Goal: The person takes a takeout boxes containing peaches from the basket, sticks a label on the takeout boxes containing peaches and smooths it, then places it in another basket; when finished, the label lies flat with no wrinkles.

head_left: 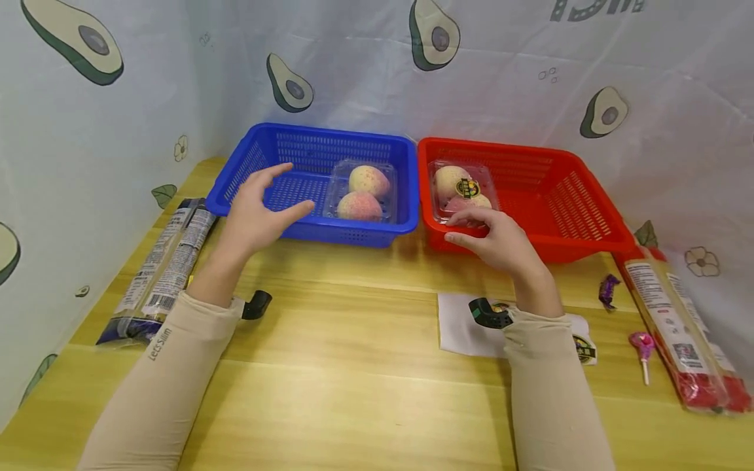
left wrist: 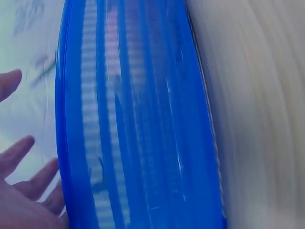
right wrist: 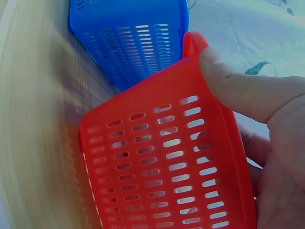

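My left hand (head_left: 256,209) hovers over the left front corner of the blue basket (head_left: 406,196), its fingers and thumb spread apart around nothing. Further right in that basket lies a clear plastic box of peaches (head_left: 368,190). A second clear box of peaches (head_left: 450,186), with a black and gold sticker, lies at the left end of the red basket (head_left: 548,245). My right hand (head_left: 501,242) is at that basket's front rim. Its fingertips overlap the near edge of the box, and the thumb (right wrist: 238,93) is on the outer side of the rim, apart from the fingers.
Long printed packets lie at the left (head_left: 156,275) and right (head_left: 683,327) of the table. A wrapped purple candy (head_left: 608,291) and a pink lollipop (head_left: 642,343) lie near the right one. A white paper (head_left: 459,327) with stickers is under my right wrist. An avocado-print curtain (head_left: 353,39) hangs behind.
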Demonstrator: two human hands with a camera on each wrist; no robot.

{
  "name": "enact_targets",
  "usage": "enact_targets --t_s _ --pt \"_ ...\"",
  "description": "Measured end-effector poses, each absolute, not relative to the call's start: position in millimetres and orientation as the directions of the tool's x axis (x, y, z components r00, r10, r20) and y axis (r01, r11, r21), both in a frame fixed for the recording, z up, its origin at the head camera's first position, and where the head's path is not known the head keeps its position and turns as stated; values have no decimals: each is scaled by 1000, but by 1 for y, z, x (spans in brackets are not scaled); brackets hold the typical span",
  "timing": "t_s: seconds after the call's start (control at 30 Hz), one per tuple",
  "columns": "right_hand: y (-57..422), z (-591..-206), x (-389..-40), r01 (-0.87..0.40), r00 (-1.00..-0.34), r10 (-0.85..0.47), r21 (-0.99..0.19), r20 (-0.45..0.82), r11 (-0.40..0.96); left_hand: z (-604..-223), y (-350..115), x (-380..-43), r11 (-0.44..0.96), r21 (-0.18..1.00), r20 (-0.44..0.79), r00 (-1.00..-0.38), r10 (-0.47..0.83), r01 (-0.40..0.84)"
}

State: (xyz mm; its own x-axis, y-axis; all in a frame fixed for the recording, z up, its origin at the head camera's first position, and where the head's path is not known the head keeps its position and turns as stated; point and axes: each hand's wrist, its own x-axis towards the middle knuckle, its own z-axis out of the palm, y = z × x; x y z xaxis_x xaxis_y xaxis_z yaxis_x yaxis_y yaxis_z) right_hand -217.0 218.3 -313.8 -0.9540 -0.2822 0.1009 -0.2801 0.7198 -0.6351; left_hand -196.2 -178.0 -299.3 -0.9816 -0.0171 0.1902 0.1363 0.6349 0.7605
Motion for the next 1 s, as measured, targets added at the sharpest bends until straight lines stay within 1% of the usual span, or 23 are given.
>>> enact_targets --t_s 0.07,0.17,0.23,0.3,0.4,0.5,0.73,1.0 --pt "218 -315 -217 -287 -952 -287 -636 106 716 -298 -164 -204 660 739 127 -990 61 136" --pt "217 -317 -217 -292 -951 -288 -638 113 712 -293 -147 -223 750 654 -32 -987 157 98" --pt "218 -317 -217 -291 -952 -282 -632 117 718 -288 -138 -240 798 597 -156 -965 210 77" --pt "219 -317 -216 -292 -952 -280 -625 121 724 -286 -131 -254 824 562 -255 -934 251 69" --pt "220 -317 -216 -297 -951 -281 -615 127 730 -286 -124 -269 820 570 -344 -892 293 49" --pt "220 -315 -215 -307 -948 -288 -615 133 727 -286 -123 -277 796 605 -375 -877 300 14" --pt "219 -313 -215 -297 -951 -282 -611 124 733 -286 -125 -282 727 681 -406 -871 277 -87" --pt "220 -313 -214 -293 -952 -281 -616 119 731 -288 -121 -285 692 707 -417 -876 242 -145"
